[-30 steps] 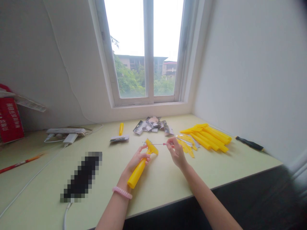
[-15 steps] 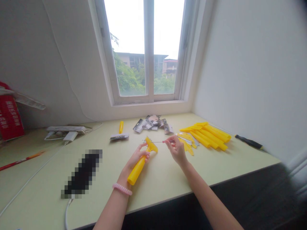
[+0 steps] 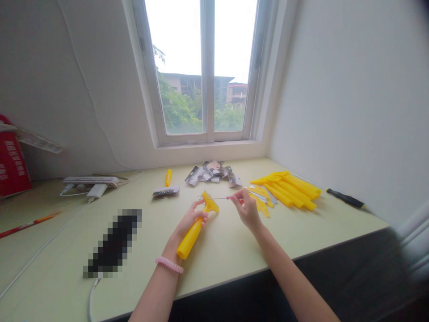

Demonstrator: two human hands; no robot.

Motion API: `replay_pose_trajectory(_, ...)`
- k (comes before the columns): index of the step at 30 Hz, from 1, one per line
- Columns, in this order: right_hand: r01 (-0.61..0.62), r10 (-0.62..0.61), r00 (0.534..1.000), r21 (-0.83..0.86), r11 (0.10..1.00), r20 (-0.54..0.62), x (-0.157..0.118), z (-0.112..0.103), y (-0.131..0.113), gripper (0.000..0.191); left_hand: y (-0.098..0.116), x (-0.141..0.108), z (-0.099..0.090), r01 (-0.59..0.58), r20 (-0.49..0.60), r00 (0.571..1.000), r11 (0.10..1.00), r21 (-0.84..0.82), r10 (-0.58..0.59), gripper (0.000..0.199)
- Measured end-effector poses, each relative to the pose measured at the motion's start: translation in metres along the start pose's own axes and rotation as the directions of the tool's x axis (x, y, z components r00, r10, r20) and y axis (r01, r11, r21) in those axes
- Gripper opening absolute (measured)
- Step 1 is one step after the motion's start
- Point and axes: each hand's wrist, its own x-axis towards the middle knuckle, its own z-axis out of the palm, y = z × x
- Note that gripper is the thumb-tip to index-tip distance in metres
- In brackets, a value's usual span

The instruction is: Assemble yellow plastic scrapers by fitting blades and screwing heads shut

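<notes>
A yellow tool with a tube-shaped handle [image 3: 190, 239] is held by my left hand [image 3: 195, 218], its wider head up near the middle of the table. My right hand [image 3: 246, 205] pinches the pink-red end of a thin screwdriver [image 3: 219, 198], whose metal shaft points left at the tool's head. Whether its tip touches the head is too small to tell. Small metal pieces [image 3: 200, 197] lie just behind the head. Flat yellow pieces [image 3: 262, 205] lie beside my right hand, with several yellow handles [image 3: 295, 190] stacked farther right.
Packaged cards [image 3: 214, 172] are piled below the window. A yellow-handled tool [image 3: 168, 179] lies left of them. A black-handled screwdriver [image 3: 345, 197] rests at the right wall, a power strip [image 3: 90, 181] at the back left, and a pixelated dark object [image 3: 114, 243] at the left.
The whole view has shifted very slightly. Both hands keep nearly the same pose, with the tool and the thin screwdriver still held.
</notes>
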Motion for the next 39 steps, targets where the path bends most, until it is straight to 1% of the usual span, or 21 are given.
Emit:
replay_pose_trajectory(4,-0.015,0.015,1.0,-0.004,1.0,-0.013,0.0003,-0.0004,0.0002,0.019,0.0,0.0001,0.0002,0.005,0.003,1.0,1.0,0.021,-0.006,0.066)
replay_pose_trajectory(7,-0.019,0.019,1.0,-0.002,1.0,-0.016,0.0006,0.0001,-0.0019,0.018,-0.001,0.0012,0.0,-0.014,0.0,1.0,1.0,0.014,0.014,0.066)
replay_pose_trajectory(13,0.01,-0.012,0.999,0.032,0.999,0.04,-0.0001,0.0007,-0.0043,0.016,-0.0024,0.0026,-0.0007,-0.028,0.009,1.0,1.0,0.005,0.028,0.066)
replay_pose_trajectory(18,0.007,-0.007,1.0,0.012,1.0,0.012,0.0005,-0.0005,-0.0003,0.017,-0.0026,0.0026,-0.0006,-0.027,0.028,0.999,0.999,0.029,0.027,0.067)
replay_pose_trajectory(26,-0.025,0.025,1.0,-0.034,0.999,0.006,0.0011,-0.0007,-0.0025,0.019,-0.0019,0.0031,0.0007,-0.028,0.002,1.0,0.998,0.058,0.028,0.064)
replay_pose_trajectory(30,-0.009,0.008,0.999,0.011,1.0,0.038,0.0007,-0.0004,-0.0053,0.018,-0.0015,0.0034,0.0007,-0.017,-0.017,1.0,0.997,0.069,0.018,0.065)
replay_pose_trajectory(32,-0.005,0.004,0.999,0.024,1.0,0.036,0.0011,-0.0004,-0.0051,0.018,-0.0014,0.0033,0.0005,-0.015,-0.017,1.0,0.998,0.069,0.016,0.065)
replay_pose_trajectory(35,-0.002,0.002,1.0,0.003,1.0,0.014,0.0022,-0.0007,-0.0025,0.02,-0.001,0.0032,0.0001,-0.016,-0.004,1.0,0.997,0.072,0.017,0.066)
replay_pose_trajectory(39,-0.003,0.004,1.0,-0.044,0.999,0.023,0.0028,-0.0022,0.0015,0.022,-0.0012,0.0035,-0.0004,-0.02,-0.003,1.0,0.996,0.09,0.021,0.066)
